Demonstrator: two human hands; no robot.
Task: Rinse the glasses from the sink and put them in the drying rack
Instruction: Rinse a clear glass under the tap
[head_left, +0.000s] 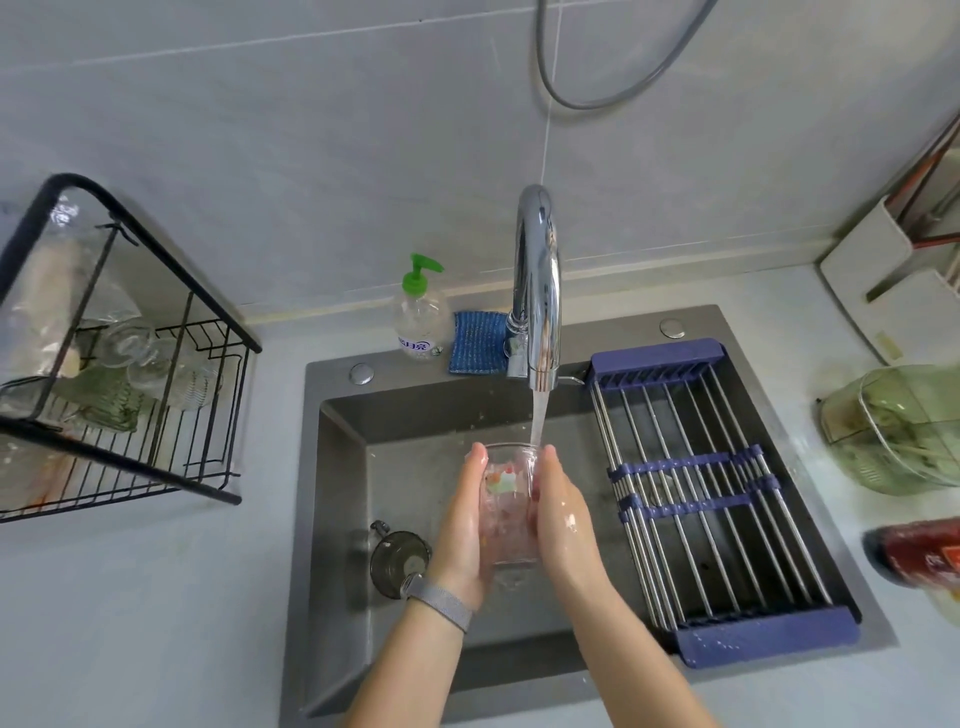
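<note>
A clear glass with coloured prints stands upright over the grey sink, under the running stream from the chrome tap. My left hand grips its left side and my right hand grips its right side, both wet. A dark glass mug lies on the sink floor, left of my left wrist. The black wire drying rack stands on the counter at the left and holds several clear and green glasses.
A blue-framed roll-up rack with steel bars spans the sink's right part. A soap bottle with a green pump and a blue sponge sit behind the sink. A green container and a red packet lie at the right.
</note>
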